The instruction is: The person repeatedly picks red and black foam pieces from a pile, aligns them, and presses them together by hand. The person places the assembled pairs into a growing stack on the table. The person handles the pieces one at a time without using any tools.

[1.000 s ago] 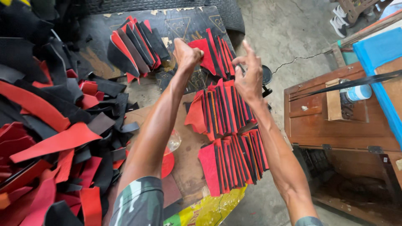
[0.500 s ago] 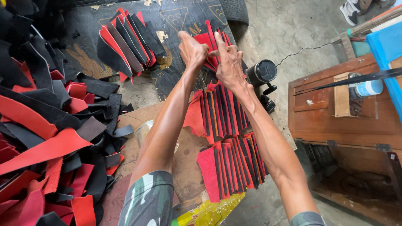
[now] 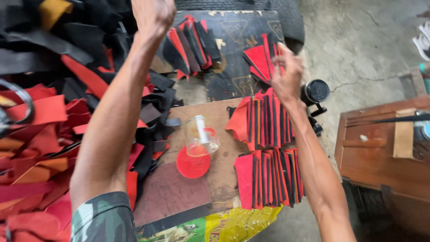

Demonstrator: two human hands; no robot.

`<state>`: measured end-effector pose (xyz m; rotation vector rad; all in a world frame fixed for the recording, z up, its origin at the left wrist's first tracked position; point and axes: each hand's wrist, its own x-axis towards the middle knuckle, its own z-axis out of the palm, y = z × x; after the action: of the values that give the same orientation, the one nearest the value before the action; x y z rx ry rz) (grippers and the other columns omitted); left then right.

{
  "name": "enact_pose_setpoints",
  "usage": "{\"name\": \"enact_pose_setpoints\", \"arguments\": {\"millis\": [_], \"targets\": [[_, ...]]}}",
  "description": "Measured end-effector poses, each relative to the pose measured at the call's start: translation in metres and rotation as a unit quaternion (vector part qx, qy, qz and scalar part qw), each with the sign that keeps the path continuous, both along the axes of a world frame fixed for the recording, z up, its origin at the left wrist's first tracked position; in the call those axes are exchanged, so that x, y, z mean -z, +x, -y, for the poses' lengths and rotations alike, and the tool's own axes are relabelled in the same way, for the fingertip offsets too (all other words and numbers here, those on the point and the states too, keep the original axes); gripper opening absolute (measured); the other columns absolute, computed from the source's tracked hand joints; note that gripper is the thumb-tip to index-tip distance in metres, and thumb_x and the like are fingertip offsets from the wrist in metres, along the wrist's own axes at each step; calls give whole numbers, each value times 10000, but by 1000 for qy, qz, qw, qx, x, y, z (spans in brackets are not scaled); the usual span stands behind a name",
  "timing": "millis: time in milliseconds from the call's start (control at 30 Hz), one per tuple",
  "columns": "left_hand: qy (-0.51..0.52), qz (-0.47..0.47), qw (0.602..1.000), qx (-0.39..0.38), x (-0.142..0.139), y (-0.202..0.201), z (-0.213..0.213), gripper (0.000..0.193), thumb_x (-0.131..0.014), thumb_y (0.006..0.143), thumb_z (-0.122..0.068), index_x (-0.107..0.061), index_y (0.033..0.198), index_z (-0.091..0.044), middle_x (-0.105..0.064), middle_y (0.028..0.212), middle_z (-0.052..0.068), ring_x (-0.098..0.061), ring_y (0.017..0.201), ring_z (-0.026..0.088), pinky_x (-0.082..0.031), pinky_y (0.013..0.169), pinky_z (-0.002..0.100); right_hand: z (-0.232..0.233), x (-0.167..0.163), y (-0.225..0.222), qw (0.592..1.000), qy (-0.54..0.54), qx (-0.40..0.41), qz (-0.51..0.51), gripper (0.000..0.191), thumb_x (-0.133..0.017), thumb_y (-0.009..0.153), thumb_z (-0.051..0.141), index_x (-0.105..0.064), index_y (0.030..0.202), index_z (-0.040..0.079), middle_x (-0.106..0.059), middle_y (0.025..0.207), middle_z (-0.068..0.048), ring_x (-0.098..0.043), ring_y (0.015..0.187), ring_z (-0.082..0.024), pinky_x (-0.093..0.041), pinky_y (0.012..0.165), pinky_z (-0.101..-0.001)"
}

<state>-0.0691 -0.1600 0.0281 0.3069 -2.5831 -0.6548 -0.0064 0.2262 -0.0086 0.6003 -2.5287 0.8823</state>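
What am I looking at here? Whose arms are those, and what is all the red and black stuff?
The camera sits on a person's head and looks down, so the two bare arms are that person's own. The left hand is a fist raised over a big heap of red and black scraps; whether it holds anything cannot be told. The right hand touches a fanned bundle of red and black cut pieces. Two more such fans lie nearer on a wooden board, beside a clear plastic cup on its side and a red round lid. A wooden box stands on the right.
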Motion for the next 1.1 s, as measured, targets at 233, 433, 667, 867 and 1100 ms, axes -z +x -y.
{"name": "enact_pose_setpoints", "arguments": {"millis": [233,433,667,867,1100], "targets": [[94,39,994,-27,73,57,-4,465,-838,694,-225,-664,1022,56,-596,1102,344,-600,1031,500,-527,887,515,35,-43,198,988,-74,-87,107,245,-575,936,-40,-673,1147,37,-675,993,-119,-623,941,-243,-500,849,-361],[152,69,980,-107,91,53,-27,528,-820,637,-181,-633,1060,73,-486,1240,337,-524,1163,512,-503,967,522,72,-25,266,953,16,-166,255,674,-562,729,-81,-582,1387,64,-651,744,-136,-647,741,-295,-520,763,-412],[216,67,966,-128,76,48,-33,471,-816,715,-180,-650,1078,70,-514,1216,329,-569,1131,517,-539,924,558,100,9,243,933,164,-164,275,830,-609,776,-22,-302,1545,31,-613,646,-207,-616,613,-430,-487,617,-541],[180,111,966,-151,64,48,-36,615,-886,583,-216,-653,1088,47,-459,1296,298,-549,1118,503,-563,861,512,98,4,239,942,183,-181,217,877,-653,742,25,-310,1545,103,-604,598,-207,-609,575,-452,-483,597,-575],[295,-34,948,-111,81,48,-23,412,-711,768,-49,-546,1144,-16,-647,874,178,-702,857,352,-546,765,484,105,-2,241,934,210,-168,237,873,-633,697,15,-346,1517,108,-637,647,-234,-625,591,-487,-513,618,-593]]}}
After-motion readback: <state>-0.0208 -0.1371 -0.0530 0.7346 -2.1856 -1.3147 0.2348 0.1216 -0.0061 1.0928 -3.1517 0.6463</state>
